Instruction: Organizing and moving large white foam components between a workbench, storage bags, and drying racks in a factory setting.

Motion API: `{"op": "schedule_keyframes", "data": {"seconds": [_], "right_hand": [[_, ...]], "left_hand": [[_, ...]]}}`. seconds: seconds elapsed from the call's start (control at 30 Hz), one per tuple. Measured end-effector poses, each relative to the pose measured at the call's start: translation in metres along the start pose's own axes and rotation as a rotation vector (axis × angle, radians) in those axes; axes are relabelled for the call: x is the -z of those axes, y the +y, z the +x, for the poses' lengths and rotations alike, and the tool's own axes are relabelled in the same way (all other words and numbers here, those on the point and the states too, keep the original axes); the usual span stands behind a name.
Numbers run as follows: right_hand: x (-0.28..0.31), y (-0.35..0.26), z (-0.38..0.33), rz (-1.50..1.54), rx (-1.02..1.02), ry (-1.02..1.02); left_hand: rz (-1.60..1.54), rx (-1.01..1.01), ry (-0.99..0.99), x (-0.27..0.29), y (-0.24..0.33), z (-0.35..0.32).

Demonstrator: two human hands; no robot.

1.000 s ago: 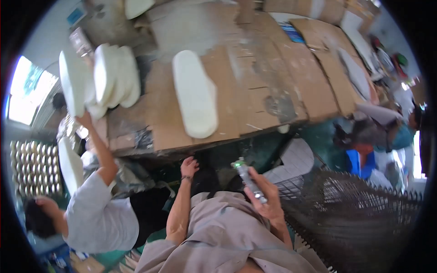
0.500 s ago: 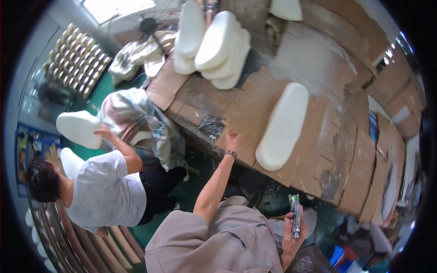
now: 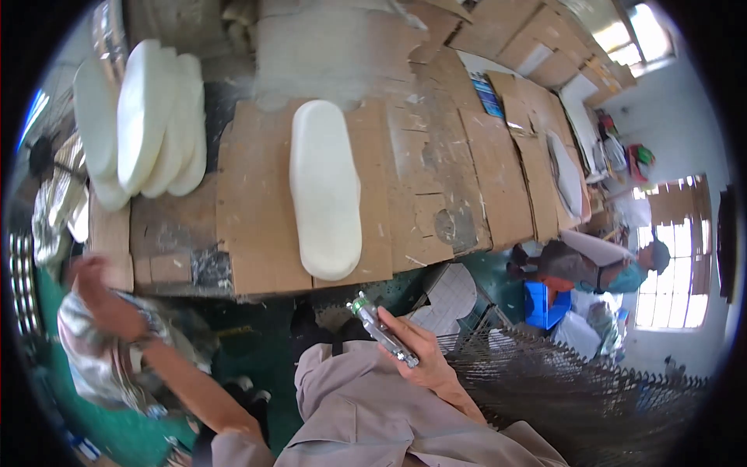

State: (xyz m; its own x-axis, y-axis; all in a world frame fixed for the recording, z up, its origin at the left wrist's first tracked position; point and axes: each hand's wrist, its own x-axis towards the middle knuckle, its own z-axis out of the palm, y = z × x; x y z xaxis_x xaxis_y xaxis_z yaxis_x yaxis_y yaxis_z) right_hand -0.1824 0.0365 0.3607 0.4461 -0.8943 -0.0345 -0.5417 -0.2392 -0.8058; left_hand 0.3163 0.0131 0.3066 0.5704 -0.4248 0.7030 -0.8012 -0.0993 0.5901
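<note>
My right hand (image 3: 420,358) is closed around a small silver metal tool with a green ring at its tip (image 3: 383,331), which looks like a spray gun. It is in front of the table's near edge. My left hand (image 3: 105,296) is stretched out to the left, off the table's corner and above a pale cloth sack (image 3: 85,342); motion blur hides its fingers. One long, white, rounded foam pad (image 3: 327,187) lies on the cardboard-covered table, apart from both hands. Several similar foam pads (image 3: 144,117) are stacked, overlapping, at the table's far left.
Worn cardboard sheets (image 3: 420,156) cover the table (image 3: 264,292). To the right are a dark mesh surface (image 3: 568,389) and a blue bin (image 3: 545,303). Another person (image 3: 615,265) stands farther right, by a bright window (image 3: 681,257). Bags lie beside the bin.
My view has turned right, so the foam pads appear farther left. My left hand has swung left from the table edge. My right hand has come inward with the tool, now before the table.
</note>
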Motion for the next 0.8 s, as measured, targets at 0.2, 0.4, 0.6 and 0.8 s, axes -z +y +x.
{"op": "schedule_keyframes", "data": {"seconds": [0.2, 0.4, 0.6, 0.8], "right_hand": [[-0.001, -0.021, -0.003, 0.027, -0.105, 0.087], [0.001, -0.020, -0.026, -0.008, -0.123, 0.247], [0.013, -0.009, -0.063, 0.008, -0.006, 0.316], [0.018, 0.003, -0.102, 0.069, 0.030, 0.319]], "left_hand": [[-0.769, 0.937, -0.747, -0.138, -0.021, -0.252], [-0.533, 1.155, -1.083, -0.178, 0.013, -0.318], [-0.768, 1.409, -1.057, -0.193, 0.037, -0.323], [-1.061, 1.497, -0.885, -0.229, -0.004, -0.352]]}}
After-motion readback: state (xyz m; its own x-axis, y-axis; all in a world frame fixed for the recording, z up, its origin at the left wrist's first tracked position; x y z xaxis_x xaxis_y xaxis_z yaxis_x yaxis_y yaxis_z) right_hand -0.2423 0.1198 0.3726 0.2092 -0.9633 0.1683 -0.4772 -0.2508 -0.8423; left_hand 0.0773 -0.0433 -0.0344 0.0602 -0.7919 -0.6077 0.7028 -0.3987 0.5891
